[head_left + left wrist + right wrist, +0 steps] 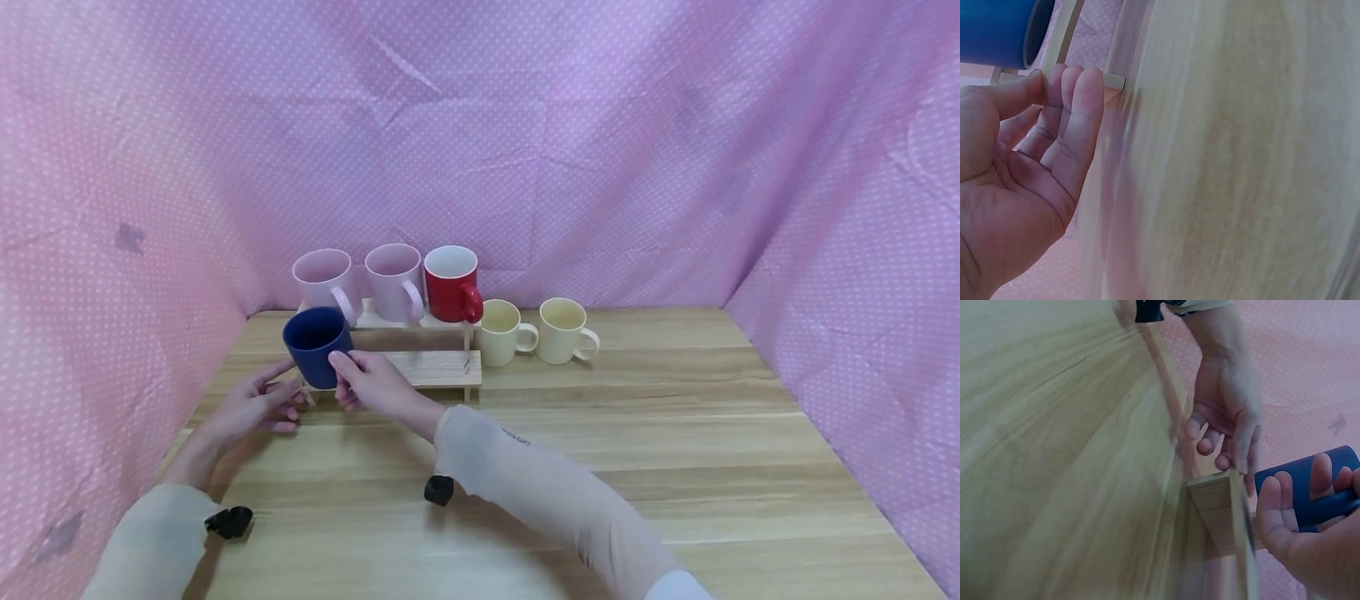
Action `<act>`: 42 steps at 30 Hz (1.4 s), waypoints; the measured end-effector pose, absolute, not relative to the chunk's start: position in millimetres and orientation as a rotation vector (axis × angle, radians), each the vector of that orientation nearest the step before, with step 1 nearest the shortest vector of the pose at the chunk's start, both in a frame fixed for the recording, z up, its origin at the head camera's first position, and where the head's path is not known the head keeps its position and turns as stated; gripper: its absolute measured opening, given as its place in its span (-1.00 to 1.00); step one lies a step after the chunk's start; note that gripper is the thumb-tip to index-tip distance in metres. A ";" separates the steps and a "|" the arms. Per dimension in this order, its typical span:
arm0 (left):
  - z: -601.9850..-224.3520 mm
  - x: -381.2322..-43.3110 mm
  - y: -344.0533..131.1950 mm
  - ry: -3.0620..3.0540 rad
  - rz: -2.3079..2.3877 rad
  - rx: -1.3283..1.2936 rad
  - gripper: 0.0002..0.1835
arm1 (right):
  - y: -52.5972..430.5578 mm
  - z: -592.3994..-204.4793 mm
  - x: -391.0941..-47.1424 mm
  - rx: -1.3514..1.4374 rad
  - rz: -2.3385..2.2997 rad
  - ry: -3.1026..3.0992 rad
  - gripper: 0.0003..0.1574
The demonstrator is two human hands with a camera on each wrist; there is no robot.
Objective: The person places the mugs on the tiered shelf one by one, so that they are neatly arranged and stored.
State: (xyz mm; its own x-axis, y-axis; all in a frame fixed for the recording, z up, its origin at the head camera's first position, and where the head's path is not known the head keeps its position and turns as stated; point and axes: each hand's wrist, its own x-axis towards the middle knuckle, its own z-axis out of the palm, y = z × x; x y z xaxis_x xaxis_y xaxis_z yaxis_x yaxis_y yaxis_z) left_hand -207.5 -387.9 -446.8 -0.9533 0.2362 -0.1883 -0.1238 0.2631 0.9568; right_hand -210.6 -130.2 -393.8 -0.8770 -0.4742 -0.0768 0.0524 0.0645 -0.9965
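Note:
My right hand [378,385] grips the handle of a dark blue mug [311,354], which is held upright over the left end of the lower tier of a small two-tier wooden rack [442,367]. In the right wrist view, fingers curl round the blue handle [1325,507]. My left hand [253,406] is at the rack's front left corner, just below the mug. Its thumb and forefinger pinch the end of the lower shelf [1060,40] in the left wrist view, while the other fingers are loosely bent.
On the upper tier stand two pink mugs [393,287] [318,275] and a red mug [448,293] with a white inside. Two pale yellow mugs [498,337] [561,335] stand on the wooden table [637,467], right of the rack. Pink dotted cloth [480,150] hangs behind and at the sides.

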 end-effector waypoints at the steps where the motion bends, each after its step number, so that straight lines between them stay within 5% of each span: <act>1: -446.3 -208.4 -387.0 2.243 1.745 0.100 -0.21 | -131.1 -395.7 -211.6 -0.418 -1.874 1.978 -0.48; 24: -453.1 -232.1 -362.9 2.200 1.783 0.131 -0.23 | -126.0 -402.5 -218.4 -0.268 -1.868 2.136 -0.45; 36: -453.2 -217.8 -371.6 2.230 1.764 0.136 -0.21 | -104.6 -396.2 -206.9 -0.479 -1.605 2.277 -0.68; 42: -447.3 -209.3 -386.4 2.257 1.739 0.140 -0.20 | -104.8 -389.6 -205.5 -0.577 -1.533 2.317 -0.63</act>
State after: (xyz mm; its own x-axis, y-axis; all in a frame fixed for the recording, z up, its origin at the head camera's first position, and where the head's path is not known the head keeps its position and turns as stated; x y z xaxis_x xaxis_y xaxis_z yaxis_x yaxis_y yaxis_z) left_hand -209.3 -386.4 -447.3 -0.9538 0.2499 -0.1669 -0.0976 0.2675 0.9586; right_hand -205.5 -104.8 -389.6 -0.8735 -0.4859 -0.0297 -0.1627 0.3490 -0.9229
